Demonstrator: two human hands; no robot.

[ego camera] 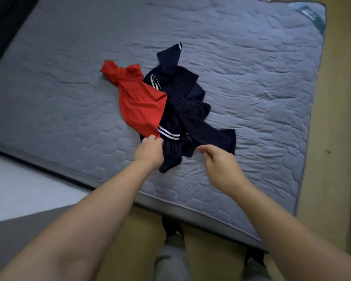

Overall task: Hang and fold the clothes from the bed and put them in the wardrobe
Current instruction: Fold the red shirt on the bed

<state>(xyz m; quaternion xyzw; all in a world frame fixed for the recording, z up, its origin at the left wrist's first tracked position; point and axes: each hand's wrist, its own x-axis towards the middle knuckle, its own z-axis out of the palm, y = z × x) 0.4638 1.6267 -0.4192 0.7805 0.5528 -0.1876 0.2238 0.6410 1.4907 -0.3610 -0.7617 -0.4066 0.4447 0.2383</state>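
Observation:
A crumpled red shirt [137, 98] lies on the grey quilted mattress [59, 94], overlapping a heap of navy clothes [185, 102] with white stripes. My left hand [150, 152] pinches the near hem of the red shirt where it meets the navy pile. To the right, my right hand [219, 161] hovers just in front of a navy sleeve, fingers loosely curled and holding nothing.
The mattress's near edge runs diagonally in front of me over a tan floor [332, 159]. My grey-trousered legs [170, 258] stand at that edge. A pale surface [18, 189] lies at the left, and a dark object [0, 21] fills the far left corner.

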